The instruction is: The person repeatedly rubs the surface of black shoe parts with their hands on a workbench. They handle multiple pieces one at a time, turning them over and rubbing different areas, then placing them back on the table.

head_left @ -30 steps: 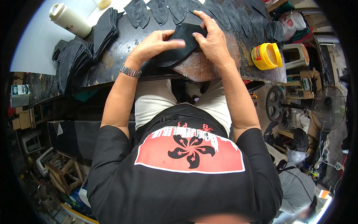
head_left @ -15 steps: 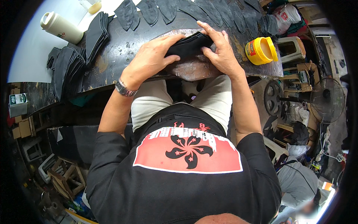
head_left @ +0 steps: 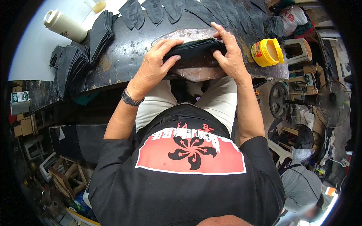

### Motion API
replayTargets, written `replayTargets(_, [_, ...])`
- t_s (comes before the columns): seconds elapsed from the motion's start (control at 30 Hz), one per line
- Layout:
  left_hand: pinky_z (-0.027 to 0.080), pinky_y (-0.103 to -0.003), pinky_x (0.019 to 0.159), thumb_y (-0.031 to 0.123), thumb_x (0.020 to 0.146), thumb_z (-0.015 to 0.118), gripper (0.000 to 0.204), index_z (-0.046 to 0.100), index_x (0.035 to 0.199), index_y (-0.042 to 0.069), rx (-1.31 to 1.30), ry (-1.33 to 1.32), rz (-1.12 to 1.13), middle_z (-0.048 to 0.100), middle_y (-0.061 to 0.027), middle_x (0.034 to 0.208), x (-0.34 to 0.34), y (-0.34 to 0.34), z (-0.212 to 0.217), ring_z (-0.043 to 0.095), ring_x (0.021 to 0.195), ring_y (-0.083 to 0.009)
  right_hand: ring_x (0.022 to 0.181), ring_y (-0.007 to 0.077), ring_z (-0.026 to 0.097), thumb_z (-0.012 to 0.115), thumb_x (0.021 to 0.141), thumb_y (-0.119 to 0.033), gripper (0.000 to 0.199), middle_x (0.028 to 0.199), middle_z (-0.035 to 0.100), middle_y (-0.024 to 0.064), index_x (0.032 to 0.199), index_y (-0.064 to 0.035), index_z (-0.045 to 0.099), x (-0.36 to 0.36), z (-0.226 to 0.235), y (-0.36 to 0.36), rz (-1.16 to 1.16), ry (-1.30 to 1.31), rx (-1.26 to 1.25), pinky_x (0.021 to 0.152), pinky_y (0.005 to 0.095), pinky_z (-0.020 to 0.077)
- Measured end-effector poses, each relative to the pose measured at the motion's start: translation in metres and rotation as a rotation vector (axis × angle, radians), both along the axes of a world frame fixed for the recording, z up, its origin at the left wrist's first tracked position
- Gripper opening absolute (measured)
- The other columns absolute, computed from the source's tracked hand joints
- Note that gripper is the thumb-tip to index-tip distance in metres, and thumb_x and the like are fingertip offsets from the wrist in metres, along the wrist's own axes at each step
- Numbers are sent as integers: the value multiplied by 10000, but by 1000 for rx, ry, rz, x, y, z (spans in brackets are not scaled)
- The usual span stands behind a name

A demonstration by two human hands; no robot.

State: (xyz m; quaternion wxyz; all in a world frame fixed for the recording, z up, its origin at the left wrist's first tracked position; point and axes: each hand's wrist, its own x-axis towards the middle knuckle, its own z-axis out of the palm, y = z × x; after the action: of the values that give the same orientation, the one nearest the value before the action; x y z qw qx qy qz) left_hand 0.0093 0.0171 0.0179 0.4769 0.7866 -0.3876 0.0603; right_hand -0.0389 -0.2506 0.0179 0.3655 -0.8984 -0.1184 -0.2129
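Note:
Between my hands is a stack of black leather-like pieces (head_left: 194, 49), held on edge above a worn brown board (head_left: 198, 72) at the table's near edge. My left hand (head_left: 156, 60) grips the stack's left end, thumb on the near side and fingers over the top. At the right end, my right hand (head_left: 228, 54) pinches it with the thumb near and the fingers behind; its index finger is raised. Similar curved black pieces (head_left: 154, 12) lie in a row along the far side of the table.
More black pieces are piled in stacks (head_left: 71, 64) at the left, beside a cream jug (head_left: 65, 26). An open yellow tub (head_left: 266, 52) stands right of my right hand on the dark table (head_left: 126, 49). A fan (head_left: 332, 98) and a person in grey (head_left: 301, 184) are at the right.
Both hands have shifted slightly apart, and the stack now lies more level and stretches wider between them. My left hand has turned a little and sits lower.

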Motion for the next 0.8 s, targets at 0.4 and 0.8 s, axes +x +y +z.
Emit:
replayTargets(0.4, [420, -408, 1119, 53, 810, 789, 701, 528, 1459, 97, -31, -33, 28, 530, -182, 1420, -1, -11, -5, 505, 1330, -353, 1120, 295, 595, 657, 738, -13, 916, 1160, 653, 93, 1591, -189, 373, -1, -8, 4, -25, -1, -99, 1062, 435, 390])
replayTargets(0.8, [540, -298, 892, 105, 890, 784, 378, 705, 1258, 71, -180, 457, 80, 729, -46, 1144, 7, -6, 0, 671, 989, -155, 912, 183, 625, 754, 806, -55, 858, 998, 684, 92, 1577, -231, 423, 15, 9, -30, 1, 210, 352, 912, 321, 515])
